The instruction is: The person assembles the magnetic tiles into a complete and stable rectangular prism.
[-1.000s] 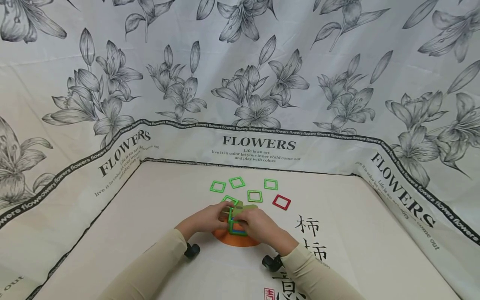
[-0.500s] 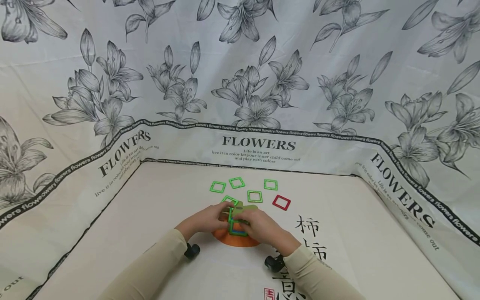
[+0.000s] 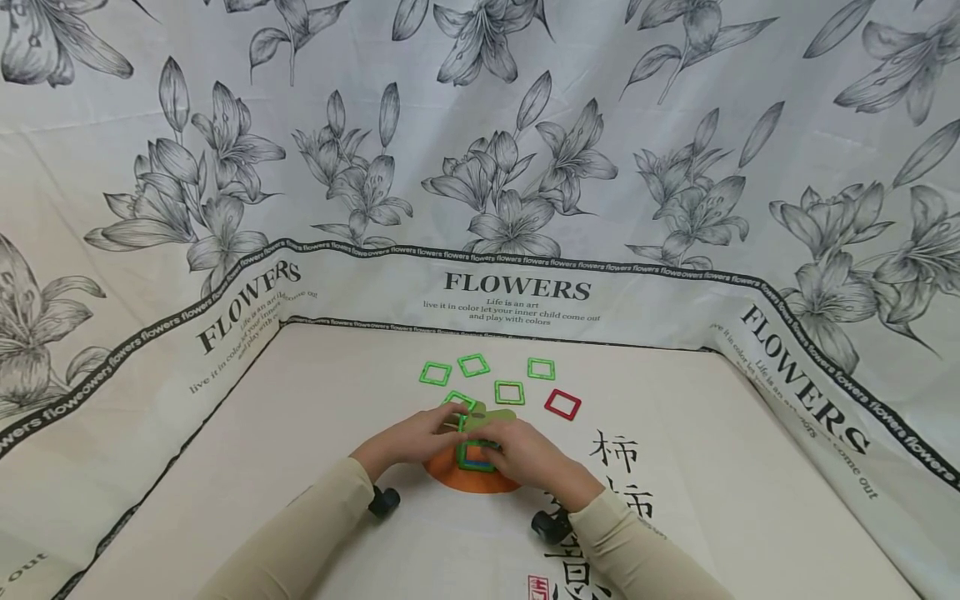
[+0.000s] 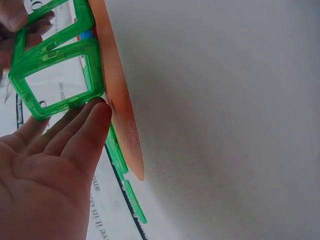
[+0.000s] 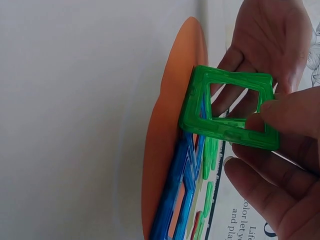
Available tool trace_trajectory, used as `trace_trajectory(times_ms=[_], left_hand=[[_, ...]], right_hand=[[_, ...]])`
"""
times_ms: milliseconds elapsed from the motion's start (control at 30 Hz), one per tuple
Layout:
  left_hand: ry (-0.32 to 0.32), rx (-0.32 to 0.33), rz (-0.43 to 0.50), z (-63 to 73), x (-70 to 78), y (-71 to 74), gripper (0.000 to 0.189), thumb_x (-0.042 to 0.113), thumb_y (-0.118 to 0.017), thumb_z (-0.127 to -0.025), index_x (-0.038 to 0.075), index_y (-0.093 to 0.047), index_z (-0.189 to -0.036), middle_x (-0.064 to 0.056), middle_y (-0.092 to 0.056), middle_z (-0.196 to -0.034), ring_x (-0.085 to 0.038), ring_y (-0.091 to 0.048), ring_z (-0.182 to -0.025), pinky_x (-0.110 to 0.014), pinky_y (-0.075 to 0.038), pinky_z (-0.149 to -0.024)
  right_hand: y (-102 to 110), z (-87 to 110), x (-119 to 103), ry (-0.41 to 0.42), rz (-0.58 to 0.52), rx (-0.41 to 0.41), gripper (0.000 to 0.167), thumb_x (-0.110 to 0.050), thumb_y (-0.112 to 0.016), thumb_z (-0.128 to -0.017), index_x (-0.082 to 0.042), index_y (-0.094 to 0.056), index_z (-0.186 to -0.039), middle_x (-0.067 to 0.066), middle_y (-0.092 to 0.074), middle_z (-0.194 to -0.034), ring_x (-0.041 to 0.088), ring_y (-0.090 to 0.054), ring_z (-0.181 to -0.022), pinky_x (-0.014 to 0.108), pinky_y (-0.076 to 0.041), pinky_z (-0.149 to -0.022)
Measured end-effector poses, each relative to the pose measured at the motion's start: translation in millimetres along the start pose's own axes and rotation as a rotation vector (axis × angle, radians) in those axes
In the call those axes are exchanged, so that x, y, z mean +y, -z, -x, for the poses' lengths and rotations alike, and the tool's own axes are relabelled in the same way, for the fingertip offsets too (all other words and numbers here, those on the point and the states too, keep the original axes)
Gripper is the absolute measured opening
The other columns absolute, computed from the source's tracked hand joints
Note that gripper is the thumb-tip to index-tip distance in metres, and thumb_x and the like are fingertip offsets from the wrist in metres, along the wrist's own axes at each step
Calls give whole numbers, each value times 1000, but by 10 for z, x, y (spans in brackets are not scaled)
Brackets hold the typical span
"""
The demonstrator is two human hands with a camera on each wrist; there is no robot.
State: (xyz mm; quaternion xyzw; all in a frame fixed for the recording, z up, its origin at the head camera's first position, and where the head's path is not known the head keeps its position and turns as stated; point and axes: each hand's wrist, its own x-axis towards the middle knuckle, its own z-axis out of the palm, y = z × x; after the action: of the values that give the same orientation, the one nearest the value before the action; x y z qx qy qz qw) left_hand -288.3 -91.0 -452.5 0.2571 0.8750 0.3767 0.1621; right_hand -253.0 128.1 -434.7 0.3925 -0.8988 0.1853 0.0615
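Green magnetic tiles, open square frames, stand joined on an orange leaf-shaped or rounded mat in front of me. My right hand pinches one upright green tile between thumb and fingers. On the other side, my left hand has its fingers stretched out. In the left wrist view, these fingertips touch the lower edge of a green tile. Blue tiles lie on the mat beside the green ones. The hands partly hide the structure in the head view.
Beyond the hands lie several loose green tiles and a red tile. Black brush characters mark the white cloth at right. Flower-printed curtains enclose the table at the back and sides.
My right wrist has shifted very slightly to the right, its hand still at the green tiles. The left hand stays beside them, and the loose tiles have not moved.
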Motion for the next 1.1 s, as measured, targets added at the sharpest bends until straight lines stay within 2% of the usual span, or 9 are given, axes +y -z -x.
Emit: trace_trajectory(times_ms=[333,533,667,1100], left_hand=[[28,12,-7,5,9,0,47,34,-49,-100,17,-42,-143,-8,-54,-141,-26,-50,-132,-49,-39,-110],[45,14,-11,0,17,-6,46,33,-50,-100,18,-43,-142,-7,-54,-141,-26,-51,-132,-49,-39,-109],[48,14,-6,-8,12,-10,45,33,-50,-99,18,-43,-141,-6,-54,-141,-26,-51,-131,-48,-41,-108],[77,22,-6,-10,37,-26,41,33,-52,-99,20,-46,-138,-5,-54,-140,-26,-50,-131,-48,-41,-109]], right_hand=[[36,15,23,-46,-33,-20,24,-17,-64,-93,-18,-70,-116,-8,-70,-112,11,-62,-98,30,-53,-87],[86,54,91,-109,-33,-7,24,-23,-61,-95,-16,-69,-116,-6,-70,-102,7,-62,-88,28,-54,-78],[97,75,183,-161,-18,9,25,-24,-60,-96,-14,-69,-117,-5,-70,-101,8,-63,-88,29,-55,-77],[165,139,563,-424,52,9,24,-18,-65,-92,-13,-70,-115,1,-70,-111,21,-63,-106,42,-52,-94]])
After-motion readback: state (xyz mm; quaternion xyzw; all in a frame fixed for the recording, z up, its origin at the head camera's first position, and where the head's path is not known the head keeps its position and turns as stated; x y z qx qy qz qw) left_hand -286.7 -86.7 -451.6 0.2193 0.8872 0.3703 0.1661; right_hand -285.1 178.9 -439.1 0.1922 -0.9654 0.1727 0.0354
